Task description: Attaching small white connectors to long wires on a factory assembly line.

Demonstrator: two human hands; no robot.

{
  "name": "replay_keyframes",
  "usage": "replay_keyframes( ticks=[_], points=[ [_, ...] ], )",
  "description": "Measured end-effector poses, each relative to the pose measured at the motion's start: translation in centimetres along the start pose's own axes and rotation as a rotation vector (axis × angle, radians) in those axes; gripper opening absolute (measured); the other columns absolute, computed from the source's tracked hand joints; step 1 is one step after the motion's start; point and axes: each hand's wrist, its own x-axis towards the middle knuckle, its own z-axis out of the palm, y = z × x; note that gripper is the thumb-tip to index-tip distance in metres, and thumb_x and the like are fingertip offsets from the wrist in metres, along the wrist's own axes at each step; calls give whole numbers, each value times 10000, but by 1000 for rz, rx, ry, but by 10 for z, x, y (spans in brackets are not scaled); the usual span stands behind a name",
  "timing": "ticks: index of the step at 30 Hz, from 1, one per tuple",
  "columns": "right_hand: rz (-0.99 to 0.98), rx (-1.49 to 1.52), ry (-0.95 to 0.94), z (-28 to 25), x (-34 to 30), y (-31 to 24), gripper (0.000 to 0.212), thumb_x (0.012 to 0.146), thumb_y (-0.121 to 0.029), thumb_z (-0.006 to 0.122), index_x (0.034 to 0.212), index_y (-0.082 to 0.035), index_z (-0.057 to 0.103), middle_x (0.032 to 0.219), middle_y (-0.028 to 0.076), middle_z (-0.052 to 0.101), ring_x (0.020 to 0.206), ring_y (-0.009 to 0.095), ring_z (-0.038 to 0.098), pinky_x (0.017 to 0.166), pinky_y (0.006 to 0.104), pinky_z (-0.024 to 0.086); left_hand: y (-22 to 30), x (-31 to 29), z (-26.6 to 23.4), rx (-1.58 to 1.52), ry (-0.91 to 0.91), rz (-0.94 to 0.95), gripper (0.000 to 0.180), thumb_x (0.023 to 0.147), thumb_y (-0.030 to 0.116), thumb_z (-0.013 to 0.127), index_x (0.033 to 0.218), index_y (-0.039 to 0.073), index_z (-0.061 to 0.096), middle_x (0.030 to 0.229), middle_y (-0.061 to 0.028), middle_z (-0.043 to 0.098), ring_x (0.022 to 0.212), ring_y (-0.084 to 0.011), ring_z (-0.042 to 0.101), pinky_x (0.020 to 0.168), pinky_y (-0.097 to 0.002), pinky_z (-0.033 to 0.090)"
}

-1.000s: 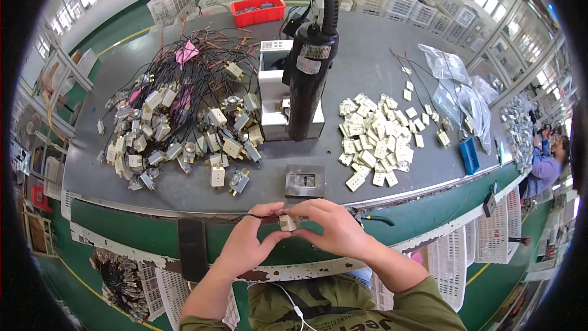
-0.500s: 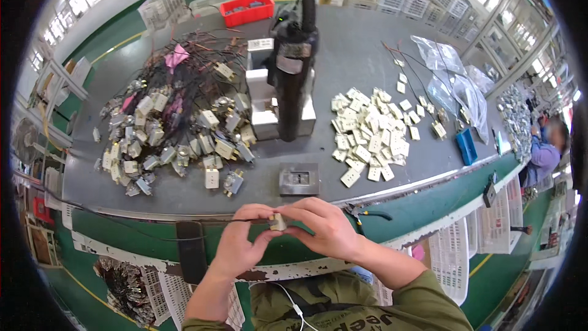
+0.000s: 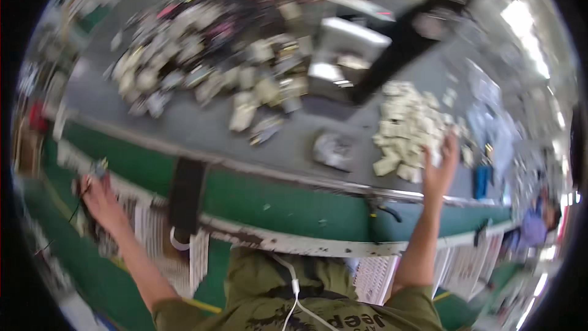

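Since the 2-handed hold has just broken, joint handling seems over: in the head view the left hand point(image 3: 103, 201) grips a small, blurred grey block point(image 3: 98, 169) off the front left of the grey bench point(image 3: 208, 124); the right hand point(image 3: 439, 173), fingers spread, is at heaped cream rectangular pieces point(image 3: 399, 124), contact unclear.

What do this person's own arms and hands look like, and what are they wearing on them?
The left hand and right hand look gloveless, and the forearms are bare. Short olive-green sleeves cover the upper arms. Motion blur hides finer detail.
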Motion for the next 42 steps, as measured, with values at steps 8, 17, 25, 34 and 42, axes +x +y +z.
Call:
replay_keyframes(
  ticks=[8, 17, 25, 34, 42],
  points=[
    [106, 443, -28, 16, -43, -28, 445, 985, -43, 499, 1418, -15, 400, 1379, 156, 491, 1179, 216, 533, 1013, 337, 430, -153, -140, -236, -237, 447, -633, 391, 938, 299, 632, 1207, 28, 544, 1174, -81, 600, 1085, -246, 565, 956, -382, 462],
    [75, 459, -86, 17, -45, -33, 437, 976, -5, 492, 1405, 4, 407, 1379, 139, 492, 1133, 189, 552, 968, 314, 462, -141, -109, -167, 67, 435, -944, 344, 973, 351, 559, 1100, 31, 562, 1115, -107, 609, 997, -222, 579, 890, -363, 474],
    [64, 510, -154, 24, -60, -68, 410, 960, 29, 485, 1367, 0, 442, 1294, 123, 554, 1038, 153, 597, 885, 277, 484, 47, -11, 142, 677, -382, 221, 182, 933, 138, 615, 1078, 31, 582, 1077, -63, 602, 1013, -172, 563, 936, -294, 434],
    [-101, 544, -442, 28, -61, -106, 448, 859, 114, 559, 1288, -9, 523, 1244, 147, 530, 963, 195, 653, 854, 300, 510, 53, -60, 316, 1037, -1031, 456, 475, 757, 288, 759, 1121, 45, 574, 1061, -157, 600, 973, -366, 599, 867, -405, 488],
    [41, 788, -1035, 29, -71, -135, 405, 962, -160, 581, 1339, -32, 508, 1225, 116, 619, 1041, 202, 629, 918, 331, 490, 137, -107, 273, 778, -1175, 164, 351, 729, 203, 738, 1018, 59, 599, 902, -109, 612, 790, -250, 633, 719, -341, 513]
  ],
)
